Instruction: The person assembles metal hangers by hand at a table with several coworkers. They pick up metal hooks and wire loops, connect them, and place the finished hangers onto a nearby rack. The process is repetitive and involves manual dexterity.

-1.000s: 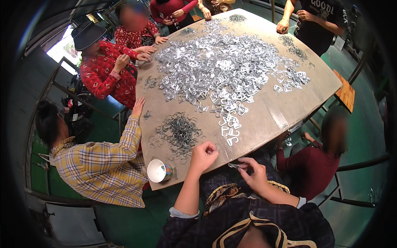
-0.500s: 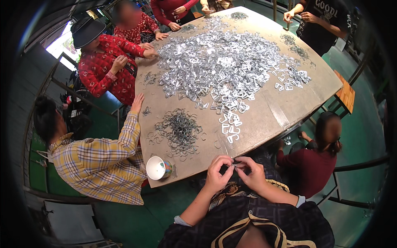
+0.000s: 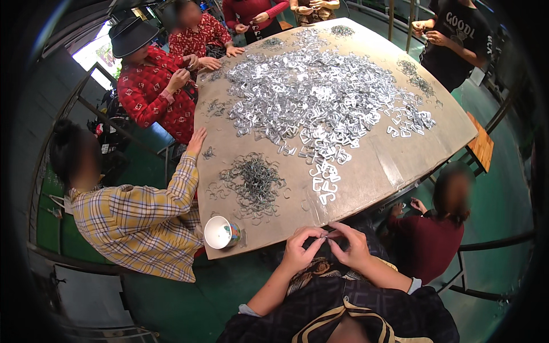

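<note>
Just off the table's near edge, my left hand (image 3: pixel 303 250) and my right hand (image 3: pixel 351 247) meet at the fingertips, both pinched closed. A tiny greyish piece shows between them, mostly hidden by the fingers. Beyond my hands, a short trail of flat silver hook-shaped pieces (image 3: pixel 325 186) lies on the brown table (image 3: pixel 360 194). It leads up to a wide heap of the same silver pieces (image 3: pixel 309 91). To the left of the trail sits a pile of thin dark curved wire clips (image 3: pixel 254 183).
A white paper cup (image 3: pixel 220 232) stands at the table's near left corner. A person in a plaid shirt (image 3: pixel 137 220) leans on the left edge. Another in dark red (image 3: pixel 432 240) sits low at right. Several people work around the far sides. A wooden stool (image 3: pixel 480 143) stands right.
The view has shifted slightly. My fingertips have drawn closer together, and the dark piece between them shows less. Across the table, the person in the hat has pulled a hand back from the heap.
</note>
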Demonstrator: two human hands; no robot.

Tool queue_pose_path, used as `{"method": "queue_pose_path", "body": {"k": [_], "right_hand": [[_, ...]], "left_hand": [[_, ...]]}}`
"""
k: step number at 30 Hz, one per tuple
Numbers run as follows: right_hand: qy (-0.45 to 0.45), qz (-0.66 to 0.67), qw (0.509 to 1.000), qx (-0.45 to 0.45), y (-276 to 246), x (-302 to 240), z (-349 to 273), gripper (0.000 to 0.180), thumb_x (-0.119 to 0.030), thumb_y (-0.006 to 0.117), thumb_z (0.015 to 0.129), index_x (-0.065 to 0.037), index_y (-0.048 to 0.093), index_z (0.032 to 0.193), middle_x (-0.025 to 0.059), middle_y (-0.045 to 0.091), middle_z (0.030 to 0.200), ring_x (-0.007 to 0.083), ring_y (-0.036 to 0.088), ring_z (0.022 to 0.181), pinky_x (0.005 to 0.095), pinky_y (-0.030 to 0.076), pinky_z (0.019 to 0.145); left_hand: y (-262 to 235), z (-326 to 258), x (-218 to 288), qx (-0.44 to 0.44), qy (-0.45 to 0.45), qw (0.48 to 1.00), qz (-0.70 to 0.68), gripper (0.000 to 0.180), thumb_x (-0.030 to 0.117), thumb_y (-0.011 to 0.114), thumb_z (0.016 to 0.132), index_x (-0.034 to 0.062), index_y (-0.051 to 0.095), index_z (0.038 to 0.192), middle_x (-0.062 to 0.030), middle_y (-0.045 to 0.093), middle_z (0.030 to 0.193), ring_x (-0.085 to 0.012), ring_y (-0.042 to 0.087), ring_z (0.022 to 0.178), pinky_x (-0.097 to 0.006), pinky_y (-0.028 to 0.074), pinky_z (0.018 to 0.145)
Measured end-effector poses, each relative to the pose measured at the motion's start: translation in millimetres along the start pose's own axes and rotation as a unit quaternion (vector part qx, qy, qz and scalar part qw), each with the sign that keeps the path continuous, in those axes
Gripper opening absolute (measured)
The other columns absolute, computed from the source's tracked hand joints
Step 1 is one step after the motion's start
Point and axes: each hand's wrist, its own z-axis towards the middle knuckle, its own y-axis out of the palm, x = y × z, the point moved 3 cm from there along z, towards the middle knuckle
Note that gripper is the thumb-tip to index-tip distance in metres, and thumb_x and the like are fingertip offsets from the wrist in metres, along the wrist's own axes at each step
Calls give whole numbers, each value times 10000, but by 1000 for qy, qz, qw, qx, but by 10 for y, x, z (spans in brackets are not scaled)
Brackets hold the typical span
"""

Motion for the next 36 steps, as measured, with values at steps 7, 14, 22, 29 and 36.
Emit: {"method": "queue_pose_path", "body": {"k": [7, 14, 22, 29, 36], "right_hand": [[71, -123, 988, -59, -5, 414, 401, 359, -66, 724, 765, -47, 638, 1113, 155, 580, 890, 314, 618, 807, 395, 504, 703], [72, -271, 947, -158, 285, 820, 721, 347, -177, 762, 759, -72, 635, 1065, 216, 579, 937, 399, 617, 855, 459, 514, 749], [10, -260, 949, -177, 161, 834, 676, 217, -75, 677, 757, -51, 602, 959, 196, 596, 850, 402, 624, 793, 457, 519, 704], [-4, -209, 976, -62, -5, 591, 564, 231, 9, 665, 755, -36, 656, 981, 158, 650, 849, 303, 663, 741, 372, 540, 660], [162, 86, 982, -43, -73, 108, 399, 210, 27, 670, 802, 10, 696, 1009, 86, 707, 802, 106, 665, 725, 253, 540, 674]], "left_hand": [[16, -68, -63, 12, -6, 1000, -22, 114, -66, 671, 812, -3, 584, 851, -135, 690, 951, -208, 663, 908, -330, 511, 827], [19, -65, -9, 6, 16, 1000, -11, 155, -53, 708, 775, 2, 573, 825, -130, 672, 916, -220, 658, 861, -327, 506, 795], [65, -39, 20, 0, 15, 1000, -10, 175, 3, 735, 767, 13, 563, 803, -112, 656, 886, -256, 632, 843, -347, 490, 774], [131, -48, 26, 13, 25, 999, -16, 164, -3, 731, 768, 13, 571, 803, -111, 655, 857, -253, 640, 823, -334, 493, 753], [132, 16, 110, 73, 32, 995, 52, 150, -39, 726, 758, -4, 591, 813, -127, 681, 884, -255, 667, 828, -339, 513, 759]]}}
